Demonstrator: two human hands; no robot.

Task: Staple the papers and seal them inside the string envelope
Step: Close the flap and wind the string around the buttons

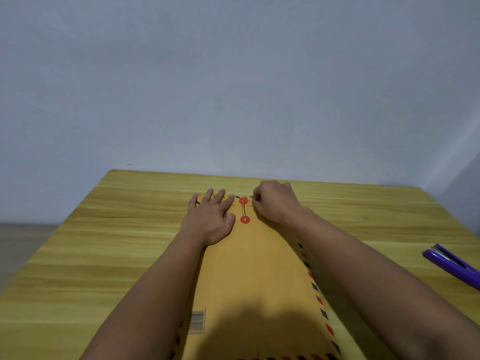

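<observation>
String envelope (255, 268) lies flat at table (104, 242) centre. Left hand (209, 220) spread, pressing the flap at 11 o'clock; right hand (274, 202) pinches the string (244, 210) at 12. Light, floppy; thin string likely slips, so grip near the buttons.

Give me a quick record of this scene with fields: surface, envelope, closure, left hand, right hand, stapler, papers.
surface: yellow wood-grain table
envelope: tan string envelope, flat, flap folded down
closure: string runs between two red discs
left hand: left hand spread flat, pressing the envelope
right hand: right hand, grip pinched on the string beside the upper disc
stapler: purple stapler, at right, untouched
papers: none visible
</observation>
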